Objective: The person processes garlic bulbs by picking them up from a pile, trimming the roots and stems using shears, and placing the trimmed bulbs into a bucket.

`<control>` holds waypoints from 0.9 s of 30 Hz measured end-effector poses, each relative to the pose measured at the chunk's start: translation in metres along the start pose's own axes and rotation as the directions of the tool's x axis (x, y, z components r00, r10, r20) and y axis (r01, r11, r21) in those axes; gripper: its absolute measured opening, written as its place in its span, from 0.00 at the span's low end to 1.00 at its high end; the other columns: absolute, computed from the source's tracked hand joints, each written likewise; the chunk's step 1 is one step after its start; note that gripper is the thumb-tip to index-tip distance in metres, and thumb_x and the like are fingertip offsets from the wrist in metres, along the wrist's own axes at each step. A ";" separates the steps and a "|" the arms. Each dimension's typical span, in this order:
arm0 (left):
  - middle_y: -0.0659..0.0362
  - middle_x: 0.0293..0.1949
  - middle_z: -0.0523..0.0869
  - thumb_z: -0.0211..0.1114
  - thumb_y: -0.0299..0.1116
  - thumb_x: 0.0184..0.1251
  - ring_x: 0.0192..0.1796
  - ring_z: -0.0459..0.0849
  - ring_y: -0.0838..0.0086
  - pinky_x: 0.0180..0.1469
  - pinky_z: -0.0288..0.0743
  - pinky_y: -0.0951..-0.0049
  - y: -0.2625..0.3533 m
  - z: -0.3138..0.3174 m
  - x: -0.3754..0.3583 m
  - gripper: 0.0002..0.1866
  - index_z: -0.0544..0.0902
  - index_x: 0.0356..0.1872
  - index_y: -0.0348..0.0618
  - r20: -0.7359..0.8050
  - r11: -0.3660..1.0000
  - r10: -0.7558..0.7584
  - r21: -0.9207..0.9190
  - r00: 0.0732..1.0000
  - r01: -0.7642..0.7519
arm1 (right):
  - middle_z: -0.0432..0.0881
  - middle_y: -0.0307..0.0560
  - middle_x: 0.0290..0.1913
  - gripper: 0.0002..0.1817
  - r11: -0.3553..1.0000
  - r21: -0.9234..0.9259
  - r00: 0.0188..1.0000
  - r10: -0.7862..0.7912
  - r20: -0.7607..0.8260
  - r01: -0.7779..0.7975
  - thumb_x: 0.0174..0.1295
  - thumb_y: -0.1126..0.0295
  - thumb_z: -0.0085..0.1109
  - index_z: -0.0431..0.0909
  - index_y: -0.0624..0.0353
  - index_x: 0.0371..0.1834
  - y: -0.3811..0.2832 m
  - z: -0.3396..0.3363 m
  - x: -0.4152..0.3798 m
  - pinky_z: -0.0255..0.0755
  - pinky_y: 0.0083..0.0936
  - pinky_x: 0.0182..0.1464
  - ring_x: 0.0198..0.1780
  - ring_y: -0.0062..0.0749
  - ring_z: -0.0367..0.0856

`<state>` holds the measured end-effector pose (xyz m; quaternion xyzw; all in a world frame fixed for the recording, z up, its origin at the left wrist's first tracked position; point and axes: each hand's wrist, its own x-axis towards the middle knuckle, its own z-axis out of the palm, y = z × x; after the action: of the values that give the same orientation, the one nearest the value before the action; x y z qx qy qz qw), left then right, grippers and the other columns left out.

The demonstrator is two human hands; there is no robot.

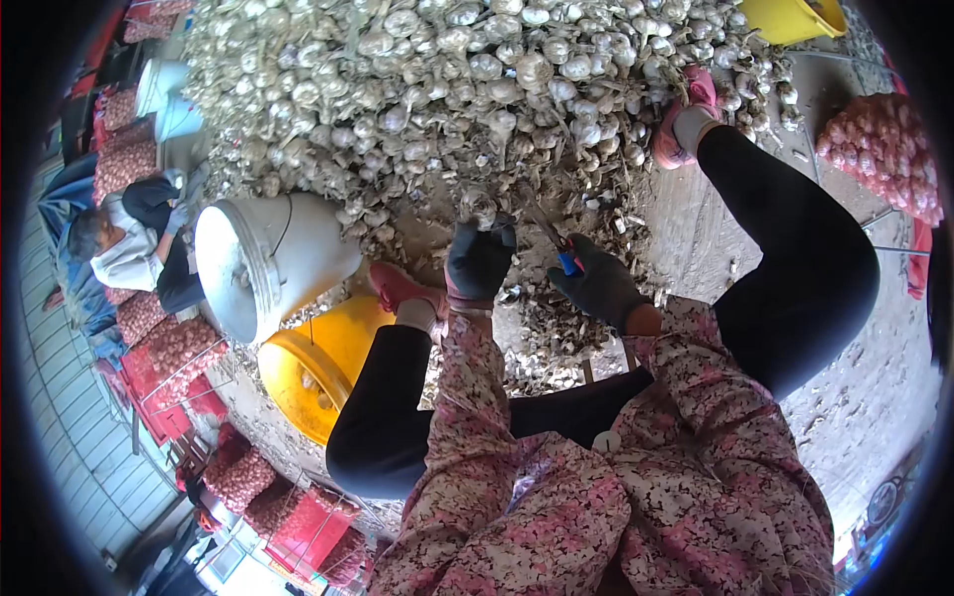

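Observation:
My left hand (479, 263), in a dark grey glove, is closed around a garlic bulb (477, 207) at the near edge of a big garlic heap (467, 79). My right hand (599, 285), gloved alike, grips pruning shears (569, 259) by their blue and red handles. The shears' blades point up and left toward the bulb, a short way apart from it. Whether the blades are parted is too small to tell. Dry skins and cut scraps (556, 343) litter the floor under both hands.
A white bucket (273, 253) and a yellow bucket (328, 358) lean at my left. Another yellow bucket (795, 18) stands far right. Net sacks of garlic (879, 154) are at the right and along the left. A co-worker (134, 238) sits at left. My shoes (686, 119) flank the heap's edge.

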<state>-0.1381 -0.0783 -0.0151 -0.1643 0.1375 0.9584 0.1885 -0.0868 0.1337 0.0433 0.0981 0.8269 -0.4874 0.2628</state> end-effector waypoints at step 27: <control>0.53 0.50 0.83 0.70 0.19 0.53 0.51 0.83 0.70 0.55 0.77 0.71 -0.016 0.012 -0.086 0.28 0.71 0.57 0.34 -0.038 0.150 0.295 0.989 0.955 -0.007 | 0.81 0.57 0.35 0.32 0.832 -0.443 0.936 -0.235 0.261 0.333 0.53 0.53 0.67 0.69 0.66 0.53 0.000 -0.004 -0.048 0.75 0.44 0.42 0.38 0.52 0.82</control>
<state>-0.0596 -0.0869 0.0241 -0.0952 0.7582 0.6307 0.1353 -0.0478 0.1413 0.0703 -0.1431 0.8971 -0.3076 0.2830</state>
